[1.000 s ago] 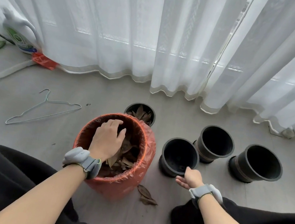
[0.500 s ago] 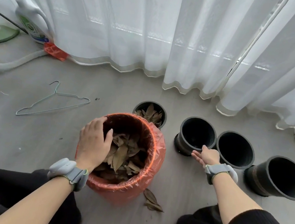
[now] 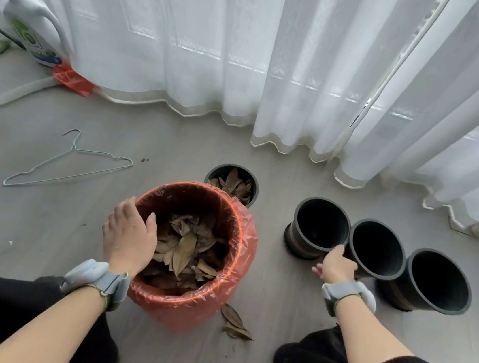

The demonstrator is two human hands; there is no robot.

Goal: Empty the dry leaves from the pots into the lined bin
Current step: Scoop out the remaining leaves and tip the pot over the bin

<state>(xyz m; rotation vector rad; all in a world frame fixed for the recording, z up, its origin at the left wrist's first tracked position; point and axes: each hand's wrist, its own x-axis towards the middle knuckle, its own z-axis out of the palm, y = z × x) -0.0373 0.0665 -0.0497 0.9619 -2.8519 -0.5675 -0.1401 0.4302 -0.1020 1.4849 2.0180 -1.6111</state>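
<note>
Head view, looking down at the floor. Left hand (image 3: 130, 236) clamped on the near-left rim of lined bin (image 3: 201, 312): thumb inside, fingers (image 3: 125, 206) over the orange liner's outer edge. Dry leaves (image 3: 184, 250) heaped in the bin, just right of that thumb. Small black pot (image 3: 234, 166) with leaves in it, beyond the bin's far rim from this hand. Right hand (image 3: 336, 265) against the near wall of first empty pot (image 3: 320, 224), one fingertip up where its rim meets second empty pot (image 3: 374, 249); gripping or merely touching, cannot tell. Third empty pot (image 3: 437, 281) right of this hand, touching the second. Two fallen leaves (image 3: 236, 322) between the hands, nearer the knees. Wire hanger (image 3: 68, 166) well left of the left hand. White curtain (image 3: 219, 43) beyond everything.
</note>
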